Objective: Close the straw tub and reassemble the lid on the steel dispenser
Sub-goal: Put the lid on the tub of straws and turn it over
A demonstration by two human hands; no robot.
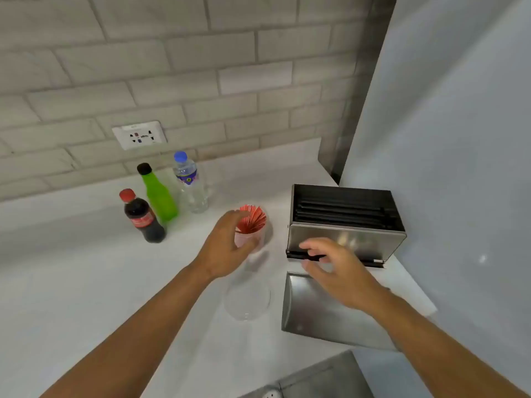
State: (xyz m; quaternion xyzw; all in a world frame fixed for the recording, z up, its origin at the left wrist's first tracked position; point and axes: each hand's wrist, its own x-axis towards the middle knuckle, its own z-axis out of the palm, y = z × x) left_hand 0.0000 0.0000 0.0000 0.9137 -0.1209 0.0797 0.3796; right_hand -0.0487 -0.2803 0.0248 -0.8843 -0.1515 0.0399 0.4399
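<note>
Near: steel lid [316, 317] flat on counter [86, 282], clear tub lid [247, 300] beside it; both still off. R hand [339, 271] hovers over the steel lid, fingers loosely spread, holding nothing. L hand [227, 248] cups the tub [249, 239] w/ red straws. Behind: dispenser [344, 225] open. Prob. next: tub lid on first.

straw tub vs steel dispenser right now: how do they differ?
The straw tub is a small, round, clear container; the steel dispenser is a larger metal box. The tub's red straws stand upright, while the dispenser's dark straws lie flat. The left hand is around the tub; the right hand is at the dispenser's front. Both stand open, with the clear lid and steel lid on the counter.
</note>
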